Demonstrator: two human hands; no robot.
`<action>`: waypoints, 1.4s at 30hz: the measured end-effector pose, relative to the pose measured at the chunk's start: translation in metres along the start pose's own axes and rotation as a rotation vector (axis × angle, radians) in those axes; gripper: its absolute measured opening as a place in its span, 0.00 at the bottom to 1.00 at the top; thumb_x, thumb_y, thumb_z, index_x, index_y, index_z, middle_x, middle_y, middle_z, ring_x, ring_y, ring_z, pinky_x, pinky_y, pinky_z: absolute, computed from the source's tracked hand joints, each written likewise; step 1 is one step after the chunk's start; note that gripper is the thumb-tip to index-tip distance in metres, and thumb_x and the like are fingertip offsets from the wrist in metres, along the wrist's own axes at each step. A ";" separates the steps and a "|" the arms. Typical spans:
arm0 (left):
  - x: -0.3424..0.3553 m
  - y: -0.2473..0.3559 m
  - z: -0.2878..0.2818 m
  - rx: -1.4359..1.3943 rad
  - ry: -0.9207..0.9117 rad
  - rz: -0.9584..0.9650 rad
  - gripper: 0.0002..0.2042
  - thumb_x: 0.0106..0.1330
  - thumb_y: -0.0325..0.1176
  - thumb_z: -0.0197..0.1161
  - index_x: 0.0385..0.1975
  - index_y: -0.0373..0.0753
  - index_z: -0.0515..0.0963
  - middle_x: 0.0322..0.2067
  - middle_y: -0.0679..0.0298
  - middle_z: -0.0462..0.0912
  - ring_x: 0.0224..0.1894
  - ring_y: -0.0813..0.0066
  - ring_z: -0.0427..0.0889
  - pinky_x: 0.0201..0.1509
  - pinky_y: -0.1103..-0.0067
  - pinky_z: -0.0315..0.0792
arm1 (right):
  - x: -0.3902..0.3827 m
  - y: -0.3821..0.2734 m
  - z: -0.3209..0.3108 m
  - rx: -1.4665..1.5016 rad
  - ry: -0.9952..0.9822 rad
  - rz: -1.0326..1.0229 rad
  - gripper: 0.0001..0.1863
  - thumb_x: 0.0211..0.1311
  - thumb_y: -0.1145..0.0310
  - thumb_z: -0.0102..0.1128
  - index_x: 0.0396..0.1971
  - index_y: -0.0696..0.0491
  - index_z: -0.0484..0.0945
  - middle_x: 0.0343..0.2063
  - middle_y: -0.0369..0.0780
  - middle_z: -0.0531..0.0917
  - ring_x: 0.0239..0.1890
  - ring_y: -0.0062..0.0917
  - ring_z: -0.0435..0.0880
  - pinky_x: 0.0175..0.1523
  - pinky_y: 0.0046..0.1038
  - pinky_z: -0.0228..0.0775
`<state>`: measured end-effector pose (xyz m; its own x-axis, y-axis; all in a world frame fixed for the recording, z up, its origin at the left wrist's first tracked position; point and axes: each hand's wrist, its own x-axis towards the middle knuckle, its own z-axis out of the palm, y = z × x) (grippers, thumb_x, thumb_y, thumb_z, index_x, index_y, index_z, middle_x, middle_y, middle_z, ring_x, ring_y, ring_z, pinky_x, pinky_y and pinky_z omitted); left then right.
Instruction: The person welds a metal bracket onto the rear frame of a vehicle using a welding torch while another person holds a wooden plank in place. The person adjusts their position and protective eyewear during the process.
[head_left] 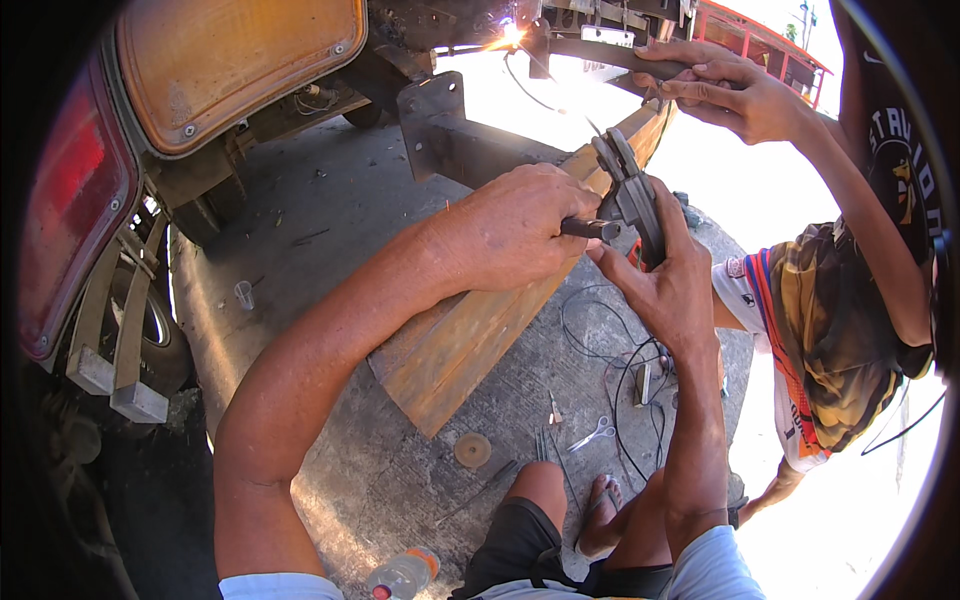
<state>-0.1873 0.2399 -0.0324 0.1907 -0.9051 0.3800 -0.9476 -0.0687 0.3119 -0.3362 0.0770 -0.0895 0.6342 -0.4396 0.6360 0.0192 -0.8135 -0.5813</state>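
My right hand [665, 275] is closed around a grey clamp-type welding electrode holder [628, 190]. A thin electrode [584, 117] runs from its jaws up toward a bright welding spark [512, 33] on the vehicle's metal underside. My left hand [525, 225] is closed on a dark cylindrical handle [592, 229], whose rest is hidden by the fingers. It lies against a thick wooden beam [470, 345], which passes under my left forearm. At the upper right, another person's hands [735, 90] hold a dark flat metal bar [610, 55] that reaches toward the spark.
A steel bracket [430, 125] juts out beside the beam. Orange and red vehicle lamps [240, 70] fill the upper left. On the concrete lie scissors [594, 433], a round disc [472, 450], a plastic bottle [402, 573], a clear cup [244, 294] and loose cables [620, 400].
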 end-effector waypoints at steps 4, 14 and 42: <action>0.000 0.000 -0.001 0.020 0.023 0.027 0.21 0.73 0.44 0.68 0.54 0.32 0.86 0.52 0.45 0.86 0.60 0.47 0.82 0.69 0.55 0.73 | 0.001 -0.001 0.000 -0.016 0.005 0.002 0.47 0.57 0.49 0.80 0.72 0.55 0.71 0.29 0.40 0.85 0.27 0.23 0.81 0.34 0.28 0.73; 0.006 0.013 -0.013 0.001 -0.014 0.000 0.21 0.72 0.44 0.70 0.55 0.34 0.86 0.52 0.45 0.86 0.59 0.48 0.82 0.67 0.56 0.74 | 0.003 -0.010 -0.018 0.039 -0.001 -0.016 0.48 0.56 0.51 0.82 0.73 0.57 0.70 0.36 0.43 0.88 0.32 0.25 0.85 0.40 0.29 0.79; 0.003 -0.018 0.020 0.052 0.030 0.159 0.24 0.74 0.42 0.70 0.64 0.34 0.81 0.63 0.48 0.82 0.66 0.55 0.80 0.65 0.66 0.80 | -0.015 0.028 -0.012 0.124 0.044 0.030 0.48 0.54 0.49 0.81 0.72 0.56 0.71 0.39 0.43 0.89 0.40 0.29 0.89 0.49 0.34 0.82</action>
<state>-0.1744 0.2303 -0.0545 0.0443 -0.8936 0.4467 -0.9784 0.0517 0.2004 -0.3544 0.0562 -0.1099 0.6018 -0.4813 0.6373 0.0975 -0.7478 -0.6568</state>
